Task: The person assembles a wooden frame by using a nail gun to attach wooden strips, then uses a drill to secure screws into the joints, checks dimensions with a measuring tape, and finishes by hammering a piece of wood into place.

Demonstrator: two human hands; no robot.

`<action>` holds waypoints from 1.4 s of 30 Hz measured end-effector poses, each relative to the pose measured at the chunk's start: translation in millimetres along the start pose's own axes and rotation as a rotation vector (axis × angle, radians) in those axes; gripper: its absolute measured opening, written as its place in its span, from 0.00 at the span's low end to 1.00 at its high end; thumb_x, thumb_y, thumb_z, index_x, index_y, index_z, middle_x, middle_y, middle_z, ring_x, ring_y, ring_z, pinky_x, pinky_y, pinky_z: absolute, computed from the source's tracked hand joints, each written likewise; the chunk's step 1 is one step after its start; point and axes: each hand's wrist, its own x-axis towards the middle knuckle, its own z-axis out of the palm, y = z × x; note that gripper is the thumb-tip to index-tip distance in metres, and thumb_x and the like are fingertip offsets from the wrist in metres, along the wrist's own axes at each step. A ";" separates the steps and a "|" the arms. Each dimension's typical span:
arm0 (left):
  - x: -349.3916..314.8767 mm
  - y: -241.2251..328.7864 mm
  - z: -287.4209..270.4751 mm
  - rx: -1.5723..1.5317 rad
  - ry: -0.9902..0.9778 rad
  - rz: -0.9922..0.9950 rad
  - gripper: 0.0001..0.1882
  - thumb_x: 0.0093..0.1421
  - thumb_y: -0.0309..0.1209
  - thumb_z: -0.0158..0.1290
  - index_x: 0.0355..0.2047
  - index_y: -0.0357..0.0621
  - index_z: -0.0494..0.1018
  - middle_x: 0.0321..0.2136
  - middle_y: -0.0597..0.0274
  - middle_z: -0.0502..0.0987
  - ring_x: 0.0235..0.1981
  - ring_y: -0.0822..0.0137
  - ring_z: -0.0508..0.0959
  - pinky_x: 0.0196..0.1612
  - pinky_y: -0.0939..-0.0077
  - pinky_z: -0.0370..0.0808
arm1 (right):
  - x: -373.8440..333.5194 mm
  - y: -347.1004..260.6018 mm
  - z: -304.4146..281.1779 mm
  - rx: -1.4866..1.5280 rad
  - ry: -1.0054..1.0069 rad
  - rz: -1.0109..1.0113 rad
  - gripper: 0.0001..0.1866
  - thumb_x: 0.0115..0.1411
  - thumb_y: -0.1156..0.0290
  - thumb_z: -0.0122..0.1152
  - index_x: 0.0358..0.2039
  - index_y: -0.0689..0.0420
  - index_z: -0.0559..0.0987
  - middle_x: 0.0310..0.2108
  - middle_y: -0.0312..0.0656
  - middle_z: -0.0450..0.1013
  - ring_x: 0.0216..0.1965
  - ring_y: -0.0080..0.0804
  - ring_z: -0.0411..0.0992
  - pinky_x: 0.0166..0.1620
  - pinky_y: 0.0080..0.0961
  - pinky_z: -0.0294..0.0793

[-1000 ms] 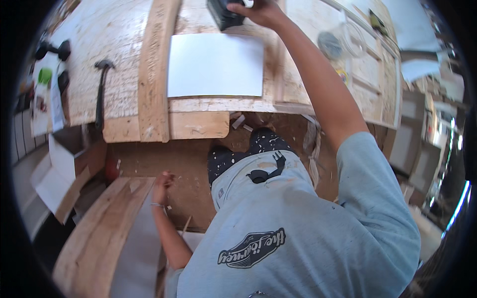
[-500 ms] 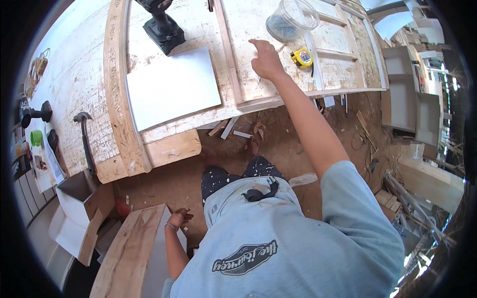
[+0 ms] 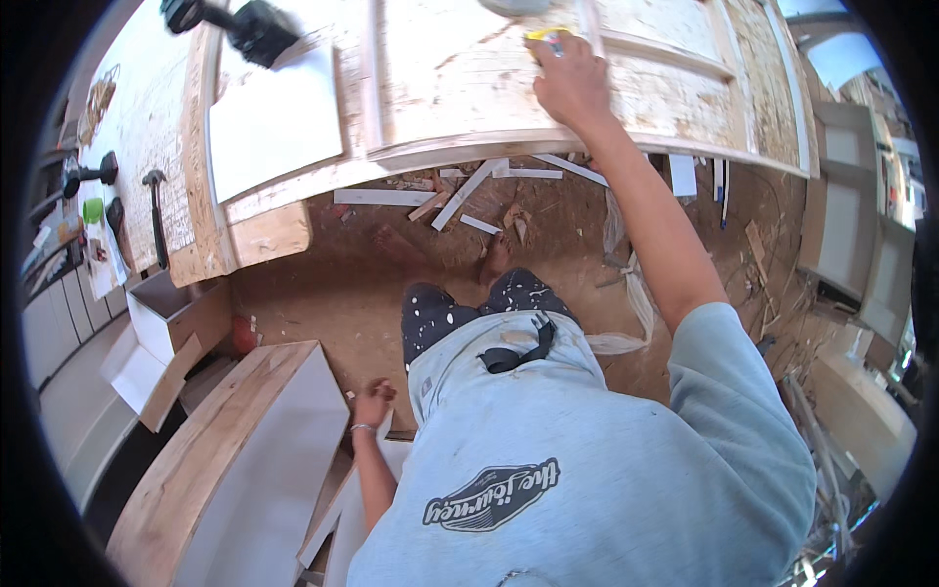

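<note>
- Head view: right hand (image 3: 572, 83) stretched forward to the far part of the counter (image 3: 469, 88), fingers curled over a small yellow object (image 3: 548, 37), probably a tape measure; too little of it shows past the fingers to be sure.
- Grip: hand closed loosely down on the yellow object, palm down. Whether it is truly gripped or only covered, cannot tell.
- Yellow object lies on the counter's pale, scuffed wooden panel, beside a raised wooden strip (image 3: 597, 24) and just below a clear round container (image 3: 514, 6) cut off by the top edge.
- Left hand (image 3: 372, 403) hangs low at the person's side, fingers curled in. It sits at the edge of a white board (image 3: 357, 499); whether it holds that edge is not clear.
- Just left of that hand: a wood-edged slab (image 3: 196, 470) with a white face, leaning low near the floor.
- Counter, left part: white sheet (image 3: 274, 122) lying flat; black power drill (image 3: 249, 27) at its upper corner, blurred.
- Far left of the counter: hammer (image 3: 156, 210) lying flat, a black tool (image 3: 83, 174) and a green-capped item (image 3: 93, 210) near it.
- Below the counter edge: open cardboard box (image 3: 166, 313), flaps down.
- Dirt floor (image 3: 391, 264) under the counter carries scattered white offcuts (image 3: 469, 191) and wood scraps.
- Person's dark speckled shoes (image 3: 440, 313) stand on the floor, well apart from the offcuts.
</note>
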 end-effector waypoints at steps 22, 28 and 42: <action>35.6 630.7 48.9 -0.459 0.167 0.653 0.35 0.69 0.61 0.45 0.63 0.45 0.66 0.25 0.70 0.76 0.31 0.71 0.80 0.32 0.76 0.72 | -187.9 233.1 -100.2 2.152 -0.239 0.751 0.33 0.60 0.58 0.61 0.65 0.52 0.66 0.49 0.46 0.71 0.45 0.43 0.77 0.37 0.35 0.81; 116.3 753.4 51.2 -0.203 0.283 0.512 0.39 0.65 0.32 0.51 0.64 0.17 0.43 0.28 0.41 0.81 0.25 0.56 0.85 0.25 0.68 0.84 | -276.6 281.3 -123.1 1.931 -0.055 1.097 0.29 0.70 0.45 0.47 0.62 0.51 0.70 0.45 0.42 0.74 0.39 0.41 0.78 0.31 0.34 0.78; -33.1 557.3 -126.6 -0.876 0.932 0.513 0.17 0.69 0.38 0.46 0.52 0.41 0.70 0.25 0.54 0.78 0.25 0.58 0.84 0.27 0.69 0.85 | -145.1 329.5 -115.0 1.836 -0.648 0.835 0.28 0.68 0.50 0.50 0.57 0.62 0.74 0.44 0.46 0.76 0.37 0.37 0.78 0.33 0.31 0.78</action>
